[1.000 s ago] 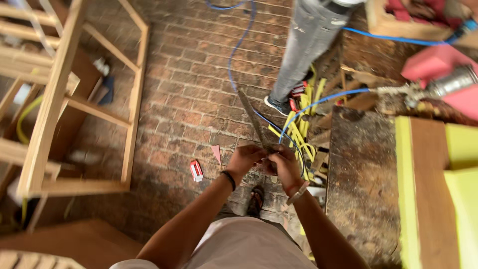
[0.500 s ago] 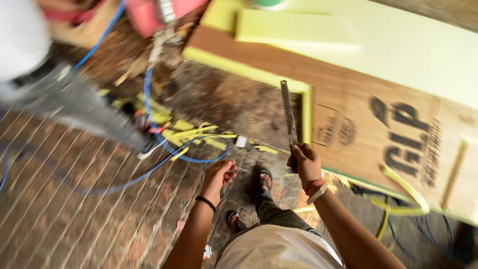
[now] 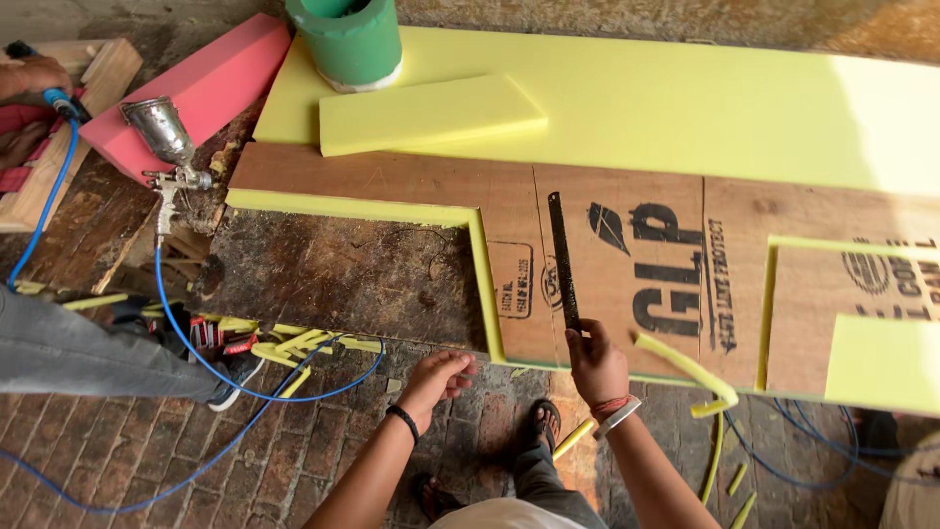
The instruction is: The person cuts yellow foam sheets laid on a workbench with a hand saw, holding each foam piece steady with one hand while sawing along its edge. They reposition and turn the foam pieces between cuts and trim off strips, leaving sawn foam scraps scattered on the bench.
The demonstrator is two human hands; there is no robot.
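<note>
My right hand (image 3: 595, 364) grips the near end of a long thin dark blade (image 3: 561, 257) that points away from me over a printed plywood board (image 3: 627, 245). Yellow foam edging (image 3: 485, 284) runs along the board's cut-out edge, just left of the blade. My left hand (image 3: 438, 376) hangs free over the brick floor, fingers loosely curled, holding nothing. A loose yellow foam strip (image 3: 690, 372) curls just right of my right hand.
A large yellow foam sheet (image 3: 636, 98) lies on the board with a smaller foam piece (image 3: 426, 113) and a green cylinder (image 3: 348, 39). A metal spray gun (image 3: 166, 147) with a blue hose (image 3: 186, 343), pink foam (image 3: 211, 88) and another person's leg (image 3: 88, 353) are at left.
My view has swung from the brick floor and wooden frame onto the plywood board. Both hands were together on the blade; now only my right hand holds it, over the board.
</note>
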